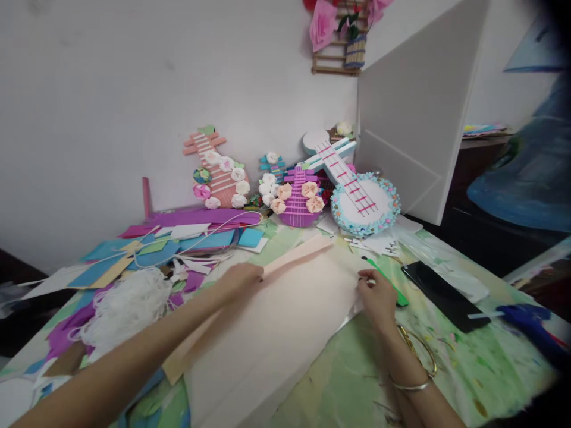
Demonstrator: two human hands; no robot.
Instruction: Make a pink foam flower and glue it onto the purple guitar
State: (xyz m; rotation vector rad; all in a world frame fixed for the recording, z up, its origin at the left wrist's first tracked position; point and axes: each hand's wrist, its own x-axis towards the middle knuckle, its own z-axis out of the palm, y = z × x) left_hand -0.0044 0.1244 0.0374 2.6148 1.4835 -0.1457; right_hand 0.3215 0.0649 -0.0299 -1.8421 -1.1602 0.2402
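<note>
A large pale pink foam sheet [285, 315] lies across the table in front of me. My left hand [241, 278] rests on its far left edge, fingers curled over the raised strip there. My right hand [377, 294] pinches the sheet's right edge, fingers pressed together. A green pen-like tool [387, 278] lies just beyond my right hand, touching or very near it; whether the fingers hold it I cannot tell. A bangle sits on my right wrist.
Paper guitar crafts with flowers [297, 199] lean against the back wall. Coloured paper scraps [169, 246] and a white string heap [127, 303] lie at left. A black phone [444, 294] lies right, beside a white foam board [414, 113]. Gold scissors [419, 348] lie near my wrist.
</note>
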